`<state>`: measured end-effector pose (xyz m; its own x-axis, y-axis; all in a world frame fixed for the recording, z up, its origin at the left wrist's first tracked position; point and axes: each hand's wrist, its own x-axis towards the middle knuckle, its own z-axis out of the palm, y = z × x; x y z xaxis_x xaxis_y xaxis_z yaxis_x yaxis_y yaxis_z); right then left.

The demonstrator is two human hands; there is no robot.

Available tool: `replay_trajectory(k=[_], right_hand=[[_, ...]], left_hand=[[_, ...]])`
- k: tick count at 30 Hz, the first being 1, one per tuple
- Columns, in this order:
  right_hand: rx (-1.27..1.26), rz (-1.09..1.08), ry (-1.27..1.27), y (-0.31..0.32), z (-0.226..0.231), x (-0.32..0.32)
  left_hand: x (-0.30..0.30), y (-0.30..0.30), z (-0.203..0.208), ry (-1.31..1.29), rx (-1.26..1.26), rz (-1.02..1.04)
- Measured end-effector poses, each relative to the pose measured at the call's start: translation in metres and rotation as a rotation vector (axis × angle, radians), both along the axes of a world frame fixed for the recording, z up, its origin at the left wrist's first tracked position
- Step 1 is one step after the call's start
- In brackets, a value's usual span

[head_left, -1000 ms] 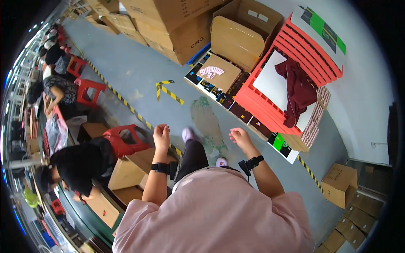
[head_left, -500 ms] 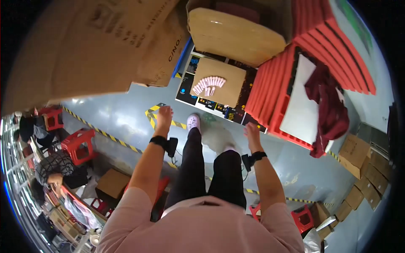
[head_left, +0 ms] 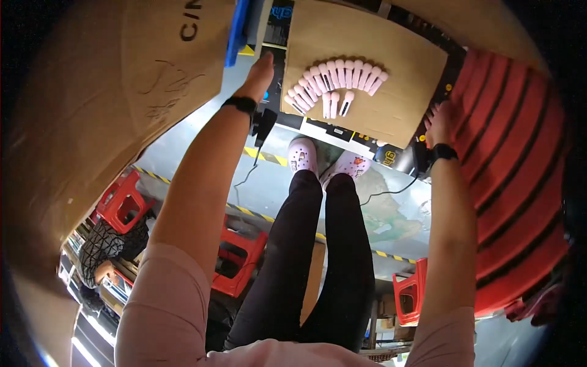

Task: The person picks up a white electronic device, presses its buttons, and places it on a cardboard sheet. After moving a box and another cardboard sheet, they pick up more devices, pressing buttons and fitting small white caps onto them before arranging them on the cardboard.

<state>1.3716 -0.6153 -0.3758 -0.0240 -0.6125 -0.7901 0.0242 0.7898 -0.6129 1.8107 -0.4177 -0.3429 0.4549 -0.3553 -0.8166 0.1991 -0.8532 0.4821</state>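
Several pink makeup brushes (head_left: pixel 348 74) lie in an arc on a brown cardboard sheet (head_left: pixel 391 46), with a few more in a short row below the arc. The sheet rests on a black-and-white printed surface (head_left: pixel 293 120). My left hand (head_left: pixel 259 76) reaches out beside the sheet's left edge, holding nothing that I can see; some of its fingers are hidden. Beside the sheet's right edge, my right hand (head_left: pixel 440 122) has its fingers apart, between the sheet and a stack of red trays (head_left: pixel 513 147). Each wrist wears a black band with a small device.
A large cardboard box (head_left: pixel 110 92) fills the left side, with a blue edge (head_left: pixel 237 33) next to it. Red stools (head_left: pixel 241 254) stand behind me. Yellow-black tape (head_left: pixel 266 156) marks the grey floor. A seated person's arm (head_left: pixel 107 272) shows at lower left.
I have stepped forward, so the sheet and brushes are closer. Both hands have moved from over the floor to either side of the sheet.
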Motion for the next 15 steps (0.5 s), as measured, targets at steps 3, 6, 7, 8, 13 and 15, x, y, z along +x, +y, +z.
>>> replay_trajectory(k=[3,6,7,8,13,15], right_hand=[[-0.037,0.035,0.107,-0.011,0.047,0.029],[-0.073,0.102,0.193,-0.017,0.057,0.050],[-0.071,0.100,0.205,-0.018,0.055,0.046],[-0.029,0.082,0.194,-0.019,0.052,0.043],[0.023,0.078,0.099,-0.021,0.035,0.037],[0.000,0.089,0.080,-0.025,0.029,0.028]], left_hand=[[-0.032,-0.043,0.011,0.168,-0.119,0.105],[-0.040,-0.051,-0.010,0.164,-0.145,0.216],[-0.045,-0.051,-0.017,0.164,-0.154,0.270],[-0.049,-0.050,-0.022,0.174,-0.152,0.268],[-0.033,-0.043,-0.060,0.446,-0.257,0.313],[-0.029,-0.047,-0.066,0.563,-0.306,0.324]])
